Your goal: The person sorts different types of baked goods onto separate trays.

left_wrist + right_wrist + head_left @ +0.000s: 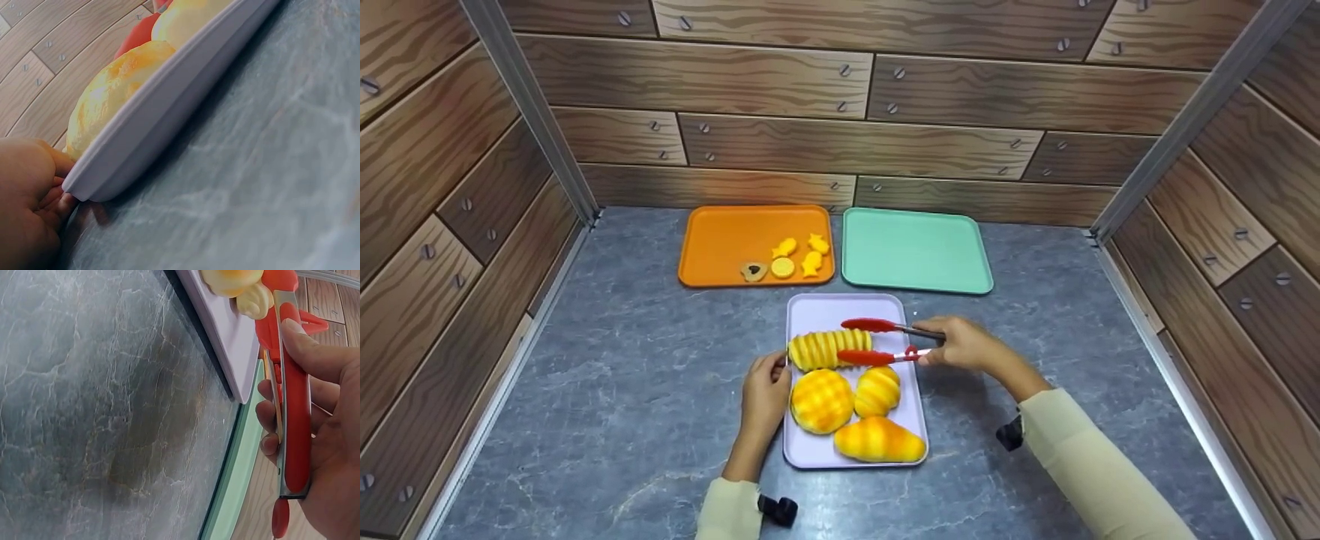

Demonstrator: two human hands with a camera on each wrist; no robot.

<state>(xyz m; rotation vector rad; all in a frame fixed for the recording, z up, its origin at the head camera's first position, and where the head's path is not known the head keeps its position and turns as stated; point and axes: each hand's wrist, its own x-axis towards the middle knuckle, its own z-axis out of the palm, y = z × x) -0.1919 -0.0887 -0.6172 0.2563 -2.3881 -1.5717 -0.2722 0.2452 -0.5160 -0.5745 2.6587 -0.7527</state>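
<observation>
My right hand [964, 343] grips a pair of red-tipped tongs [870, 358], with thumb and fingers on opposite arms. Spread apart, the tong heads lie over the right end of a ridged, striped toy bread roll [819, 349]. This roll lies across the upper part of a lilac tray [846, 306]. My left hand [765, 396] holds the tray's left edge; in the left wrist view the thumb is at the rim [140, 107] and the fingers lie below. Also on the tray are a round toy bun [822, 402], a smaller twisted bun [877, 391] and a long toy bread [880, 441].
Behind the lilac tray stand an orange tray [720, 240] and a mint green tray [916, 251]. The orange one carries several small yellow fish pieces [811, 263], a round yellow piece [783, 268] and a brown piece with a dark heart [754, 271]. Wood-patterned walls [780, 146] enclose the table.
</observation>
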